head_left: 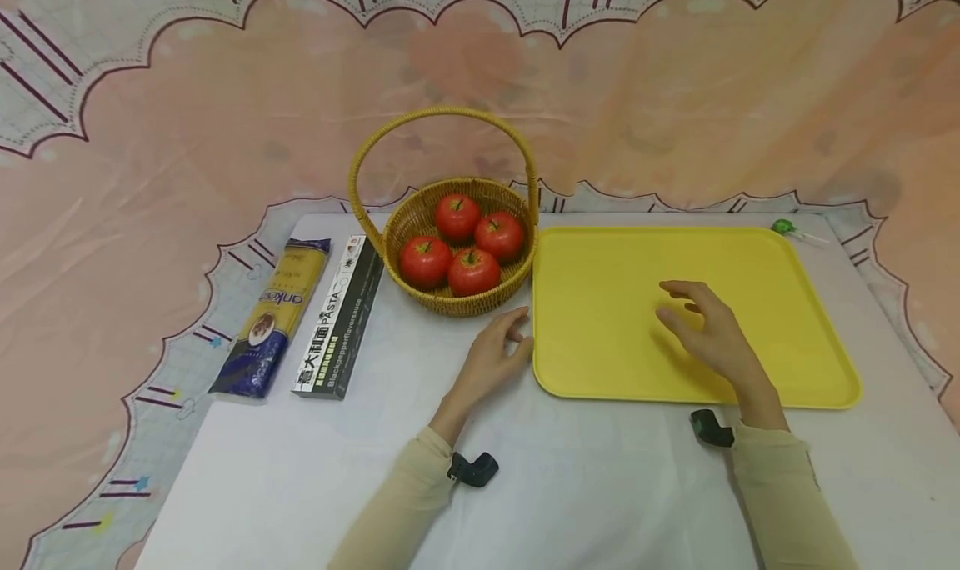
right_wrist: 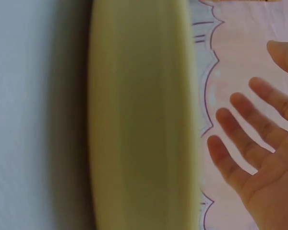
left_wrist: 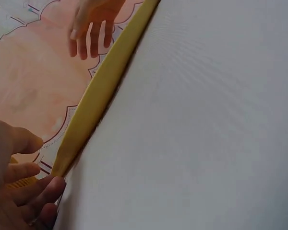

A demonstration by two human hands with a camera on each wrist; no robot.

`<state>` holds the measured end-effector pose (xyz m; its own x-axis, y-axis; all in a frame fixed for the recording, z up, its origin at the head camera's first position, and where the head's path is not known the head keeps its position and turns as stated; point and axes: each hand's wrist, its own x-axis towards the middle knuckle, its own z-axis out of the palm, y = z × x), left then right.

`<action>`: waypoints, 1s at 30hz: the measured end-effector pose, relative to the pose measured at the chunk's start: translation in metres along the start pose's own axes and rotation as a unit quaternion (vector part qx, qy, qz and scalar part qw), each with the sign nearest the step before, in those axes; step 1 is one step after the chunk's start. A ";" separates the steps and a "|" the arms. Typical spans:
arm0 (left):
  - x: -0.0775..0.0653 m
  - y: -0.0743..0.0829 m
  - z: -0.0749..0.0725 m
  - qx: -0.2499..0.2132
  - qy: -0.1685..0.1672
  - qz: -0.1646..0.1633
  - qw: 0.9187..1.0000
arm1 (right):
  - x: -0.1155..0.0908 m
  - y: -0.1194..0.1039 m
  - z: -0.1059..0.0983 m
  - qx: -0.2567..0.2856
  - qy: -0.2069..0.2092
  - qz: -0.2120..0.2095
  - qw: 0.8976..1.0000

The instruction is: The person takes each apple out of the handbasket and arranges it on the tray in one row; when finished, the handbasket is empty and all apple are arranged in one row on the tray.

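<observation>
Smooth plastic tray (head_left: 600, 320), wicker basket (head_left: 457, 305), glossy apples (head_left: 474, 272)

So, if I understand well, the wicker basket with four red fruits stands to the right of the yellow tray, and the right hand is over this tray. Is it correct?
Not quite: the wicker basket with four red fruits stands to the left of the yellow tray, as the head view shows. The right hand is indeed over the tray.

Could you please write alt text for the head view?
A person's empty right hand hovers over a yellow tray on a white table, the left hand beside the tray's left edge. Left of the tray, a handled basket holds four red fruits; farther left lie a pasta box and a yellow-and-blue packet.
</observation>
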<state>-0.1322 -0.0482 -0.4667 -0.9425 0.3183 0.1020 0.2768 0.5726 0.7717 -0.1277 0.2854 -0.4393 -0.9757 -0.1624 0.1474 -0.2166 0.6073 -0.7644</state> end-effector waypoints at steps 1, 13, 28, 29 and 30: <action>0.003 0.000 0.002 0.008 0.000 -0.002 1.000 | 0.001 -0.001 0.002 0.001 0.003 -0.008 1.000; 0.010 -0.001 0.022 0.086 0.031 0.021 0.996 | 0.023 -0.019 0.011 -0.016 -0.020 -0.126 0.992; 0.009 -0.004 0.026 0.132 0.034 0.064 0.989 | 0.072 -0.052 0.029 -0.037 -0.087 -0.204 0.974; 0.009 -0.004 0.026 0.133 0.035 0.064 0.989 | 0.074 -0.055 0.030 -0.037 -0.091 -0.208 0.973; 0.009 -0.004 0.026 0.133 0.035 0.064 0.988 | 0.077 -0.058 0.032 -0.037 -0.096 -0.211 0.972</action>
<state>-0.1370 -0.0281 -0.4850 -0.9047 0.3529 0.2388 0.4253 0.7120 0.5588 -0.1888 0.2128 -0.4041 -0.7770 -0.5466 0.3123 -0.6042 0.5084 -0.6135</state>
